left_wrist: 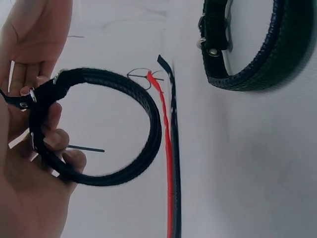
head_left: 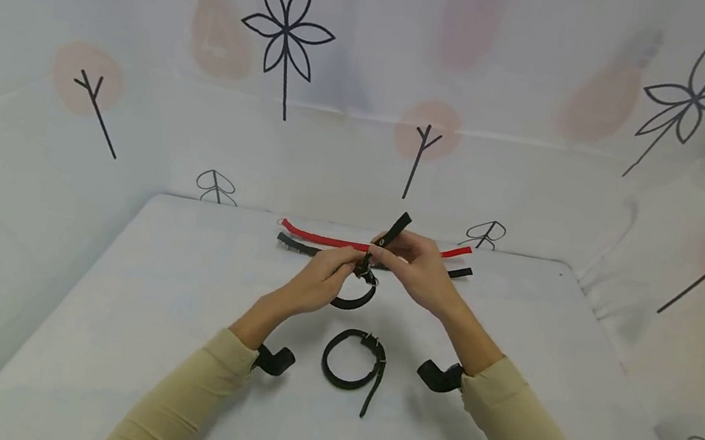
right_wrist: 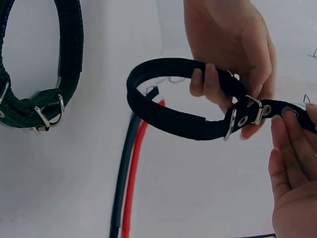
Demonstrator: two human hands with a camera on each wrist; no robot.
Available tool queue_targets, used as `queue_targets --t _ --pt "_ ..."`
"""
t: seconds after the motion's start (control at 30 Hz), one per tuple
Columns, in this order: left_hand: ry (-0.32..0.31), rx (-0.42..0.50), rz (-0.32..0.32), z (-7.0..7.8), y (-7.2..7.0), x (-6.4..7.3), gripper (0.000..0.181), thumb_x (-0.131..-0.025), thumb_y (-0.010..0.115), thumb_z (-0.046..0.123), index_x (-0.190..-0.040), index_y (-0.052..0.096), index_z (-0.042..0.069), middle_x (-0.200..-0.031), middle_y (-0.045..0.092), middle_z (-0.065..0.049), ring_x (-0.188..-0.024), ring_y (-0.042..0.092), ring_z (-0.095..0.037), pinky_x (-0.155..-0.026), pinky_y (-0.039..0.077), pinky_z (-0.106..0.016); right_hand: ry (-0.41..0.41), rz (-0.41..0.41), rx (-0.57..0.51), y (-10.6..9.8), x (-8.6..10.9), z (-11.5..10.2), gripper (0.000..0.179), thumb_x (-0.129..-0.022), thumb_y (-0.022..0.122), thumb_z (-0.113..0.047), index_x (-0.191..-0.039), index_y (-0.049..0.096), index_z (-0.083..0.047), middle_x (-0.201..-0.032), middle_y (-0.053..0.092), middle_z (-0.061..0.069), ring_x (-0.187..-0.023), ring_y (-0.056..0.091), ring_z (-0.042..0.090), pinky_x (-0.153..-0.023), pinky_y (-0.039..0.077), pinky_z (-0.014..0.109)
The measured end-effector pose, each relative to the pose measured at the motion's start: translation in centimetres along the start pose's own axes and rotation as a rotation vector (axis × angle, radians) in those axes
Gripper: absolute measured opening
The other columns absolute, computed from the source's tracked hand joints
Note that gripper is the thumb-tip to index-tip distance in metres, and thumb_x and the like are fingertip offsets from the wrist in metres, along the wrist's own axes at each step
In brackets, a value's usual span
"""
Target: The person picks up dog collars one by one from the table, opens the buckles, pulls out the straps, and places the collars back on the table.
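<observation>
Below centre of the head view, a coiled collar lies flat. Beyond it, the left hand grips the loop of a held collar beside its buckle; the right hand seems to pinch the tail, whose long axis rises to upper right. Farther off lie a red strap and a black strap.

Below the held collar, the table bears a second collar before two straps.

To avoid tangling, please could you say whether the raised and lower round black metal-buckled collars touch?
Apart: the head view shows white tabletop between the raised collar and the lower collar.
</observation>
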State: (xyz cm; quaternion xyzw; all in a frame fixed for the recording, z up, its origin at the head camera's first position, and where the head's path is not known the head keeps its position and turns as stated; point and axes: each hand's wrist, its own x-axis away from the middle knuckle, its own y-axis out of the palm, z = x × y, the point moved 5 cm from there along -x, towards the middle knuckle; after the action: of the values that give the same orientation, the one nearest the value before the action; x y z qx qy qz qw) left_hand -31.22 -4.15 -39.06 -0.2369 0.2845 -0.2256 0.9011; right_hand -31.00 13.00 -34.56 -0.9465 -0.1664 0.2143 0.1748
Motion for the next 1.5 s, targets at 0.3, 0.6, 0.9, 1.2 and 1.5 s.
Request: queue_targets --t 0.3,0.6,0.9,1.2,1.5 --pt "0.069 0.005 0.033 -0.4 0.0 0.3 0.010 -0.103 0.064 0.021 -0.104 0.071 0.014 -0.085 0.057 0.002 -0.073 0.049 -0.013 -0.065 0.042 -0.027 0.002 0.015 0.109 1.0 -0.6 -1.6 0.016 -0.100 0.069 -0.016 -0.113 0.070 -0.007 -0.099 0.073 0.011 -0.100 0.070 0.026 -0.090 0.053 0.050" --pt "-0.066 0.174 0.211 -1.3 -2.4 0.4 0.019 -0.103 0.065 0.023 -0.107 0.078 0.010 -0.100 0.072 -0.003 -0.087 0.059 -0.015 -0.077 0.050 -0.030 0.039 0.012 0.238 0.0 0.0 -0.1 0.029 -0.101 0.067 -0.036 -0.122 0.069 -0.017 -0.109 0.071 -0.001 -0.093 0.064 0.019 -0.079 0.052 0.043" --pt "-0.076 0.306 0.293 -1.0 -2.6 0.4 0.023 -0.101 0.066 0.011 -0.118 0.074 -0.002 -0.124 0.071 -0.016 -0.113 0.066 -0.020 -0.096 0.053 -0.031 -0.037 -0.069 0.335 1.2 0.6 0.5 0.022 -0.099 0.071 -0.030 -0.113 0.074 -0.014 -0.084 0.060 -0.004 -0.080 0.054 0.017 -0.071 0.046 0.033" --pt "-0.073 0.437 0.201 0.1 -2.8 0.7 0.027 -0.098 0.068 0.004 -0.125 0.070 0.000 -0.123 0.071 -0.015 -0.112 0.068 -0.023 -0.097 0.053 -0.033 -0.065 -0.081 0.291 0.6 0.4 -0.1 0.012 -0.097 0.073 -0.020 -0.109 0.076 -0.019 -0.087 0.068 -0.004 -0.078 0.056 0.018 -0.068 0.046 0.034" --pt "-0.135 0.443 0.204 -0.7 -3.2 0.9 0.023 -0.097 0.072 0.015 -0.117 0.074 0.004 -0.100 0.072 -0.005 -0.085 0.063 -0.021 -0.078 0.054 -0.031 -0.029 -0.098 0.265 -0.1 0.8 0.0 0.013 -0.096 0.074 -0.025 -0.108 0.077 -0.019 -0.086 0.067 -0.004 -0.080 0.056 0.020 -0.068 0.044 0.036"
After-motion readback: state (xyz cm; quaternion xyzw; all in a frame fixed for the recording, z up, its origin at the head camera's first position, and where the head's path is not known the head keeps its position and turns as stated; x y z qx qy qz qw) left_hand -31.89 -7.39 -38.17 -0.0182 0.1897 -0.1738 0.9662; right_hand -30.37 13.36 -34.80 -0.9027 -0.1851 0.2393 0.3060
